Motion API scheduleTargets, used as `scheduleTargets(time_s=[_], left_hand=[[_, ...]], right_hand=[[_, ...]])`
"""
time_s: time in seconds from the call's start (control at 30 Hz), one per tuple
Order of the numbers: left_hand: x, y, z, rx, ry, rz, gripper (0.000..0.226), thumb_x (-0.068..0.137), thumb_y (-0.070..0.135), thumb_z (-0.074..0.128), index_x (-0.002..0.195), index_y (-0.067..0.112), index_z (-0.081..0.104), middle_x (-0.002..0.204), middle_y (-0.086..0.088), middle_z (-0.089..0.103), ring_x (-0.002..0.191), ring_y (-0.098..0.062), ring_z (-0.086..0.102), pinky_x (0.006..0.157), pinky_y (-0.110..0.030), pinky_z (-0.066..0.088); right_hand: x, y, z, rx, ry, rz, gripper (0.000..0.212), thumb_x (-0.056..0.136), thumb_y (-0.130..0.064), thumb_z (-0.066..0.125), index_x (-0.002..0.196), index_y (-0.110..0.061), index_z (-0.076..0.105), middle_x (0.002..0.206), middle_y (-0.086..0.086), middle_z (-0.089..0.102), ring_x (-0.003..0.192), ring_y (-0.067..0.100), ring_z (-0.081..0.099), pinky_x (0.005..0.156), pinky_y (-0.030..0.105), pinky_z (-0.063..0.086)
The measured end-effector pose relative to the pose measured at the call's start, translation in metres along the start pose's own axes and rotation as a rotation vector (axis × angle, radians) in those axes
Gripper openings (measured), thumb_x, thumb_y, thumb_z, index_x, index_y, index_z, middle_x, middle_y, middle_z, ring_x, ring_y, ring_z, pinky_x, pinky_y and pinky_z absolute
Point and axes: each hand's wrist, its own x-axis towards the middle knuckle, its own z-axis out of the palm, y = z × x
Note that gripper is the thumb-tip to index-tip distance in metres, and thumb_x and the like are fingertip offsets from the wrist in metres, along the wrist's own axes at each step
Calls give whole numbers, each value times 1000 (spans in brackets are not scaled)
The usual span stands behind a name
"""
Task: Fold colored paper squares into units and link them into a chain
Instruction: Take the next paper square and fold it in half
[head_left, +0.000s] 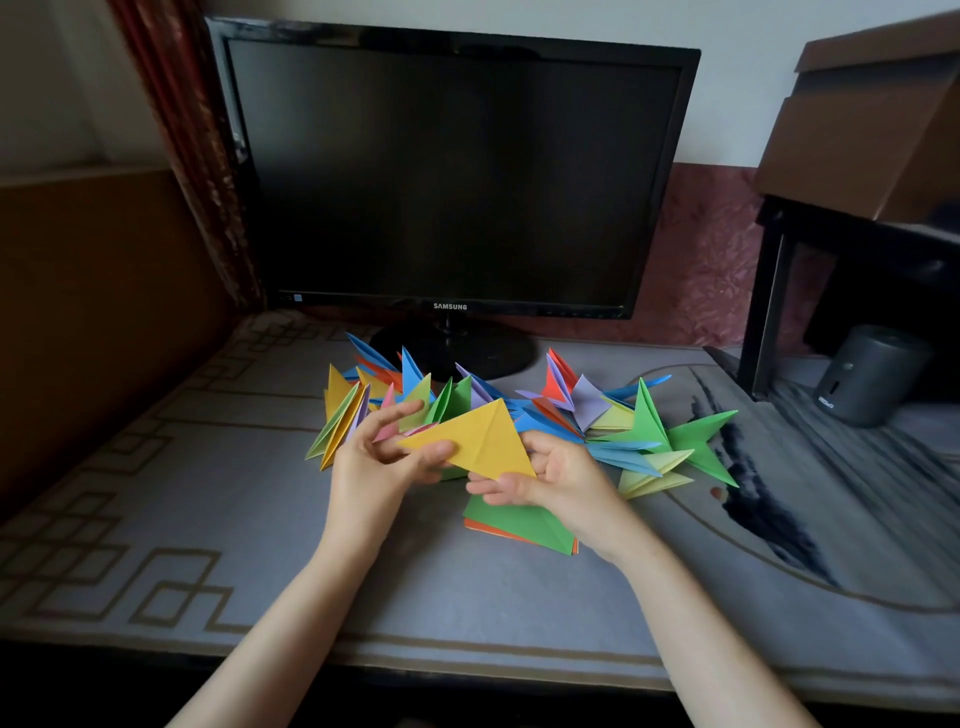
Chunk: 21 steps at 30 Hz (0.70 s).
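The chain (519, 410) looked pretty long already. Fingers of the left hand (374, 462) and right hand (556, 483) pinched a part-folded yellow unit (483, 441), with green and orange sheets (514, 522) left to go.

Bare left grip (384, 460), bare right grip (553, 480) — bare forearms (291, 613)

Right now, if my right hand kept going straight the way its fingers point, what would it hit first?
Your right hand points leftward below the yellow paper, so it would probably meet your left hand first, though depth is unclear.
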Motion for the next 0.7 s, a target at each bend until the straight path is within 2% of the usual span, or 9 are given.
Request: scheduleTargets(time_s=[0.07, 0.2, 0.3, 0.37, 0.5, 0.6, 0.67, 0.7], left_hand=[[0, 0, 0, -62, 16, -8, 52, 63, 16, 76, 112, 19, 60, 60, -3, 70, 60, -16, 70, 61, -22, 57], [2, -3, 0, -122, -54, -74, 53, 63, 18, 75, 114, 16, 61, 69, -11, 67, 69, -21, 71, 70, -24, 57], [0, -2, 2, -57, -134, -100, 37, 60, 16, 77, 93, 7, 63, 74, -12, 70, 70, -18, 70, 66, -19, 55], [-1, -1, 3, -19, -127, -80, 32, 61, 16, 77, 84, -1, 62, 76, -13, 72, 67, -16, 70, 64, -18, 54], [1, -3, 3, -30, -90, -26, 25, 71, 2, 75, 84, -11, 59, 67, -8, 72, 63, -15, 70, 62, -16, 53], [1, -3, 3, -12, -76, 0, 23, 73, 3, 75, 83, -10, 60, 68, -7, 72, 65, -15, 70, 64, -17, 53], [2, -4, 2, -11, -48, 4, 17, 75, 4, 74, 82, -6, 61, 66, -3, 71, 65, -12, 68, 65, -15, 53], [2, -4, 1, -14, -27, -2, 14, 76, 5, 73, 81, -2, 61, 66, -2, 70, 65, -11, 67, 66, -16, 53]], right_hand=[[-1, 0, 0, 4, -29, -5, 31, 89, 7, 54, 119, 4, 51, 104, 17, 69, 99, 29, 68, 84, 31, 56], [0, 1, 1, 51, 23, -13, 29, 87, 8, 55, 115, 4, 52, 99, 11, 72, 97, 28, 69, 80, 29, 56], [1, 2, 3, 72, 42, -14, 32, 87, 7, 56, 118, 2, 50, 101, 11, 72, 97, 29, 69, 80, 28, 56], [1, 2, 4, 69, 31, -14, 36, 87, 7, 56, 121, 2, 48, 104, 12, 71, 99, 29, 68, 82, 29, 56], [0, 2, 8, 73, -58, -3, 37, 88, 9, 52, 123, -4, 48, 114, 14, 67, 106, 27, 65, 88, 29, 54], [-1, 3, 7, 52, -117, -15, 41, 91, 8, 49, 129, -8, 44, 123, 17, 61, 113, 27, 61, 95, 31, 50], [0, 4, 6, 38, -137, -33, 43, 92, 0, 52, 132, -12, 42, 126, 15, 60, 116, 27, 59, 99, 34, 48], [0, 4, 6, 20, -112, -42, 44, 91, -11, 58, 132, -15, 44, 125, 13, 62, 117, 26, 59, 100, 36, 47]])
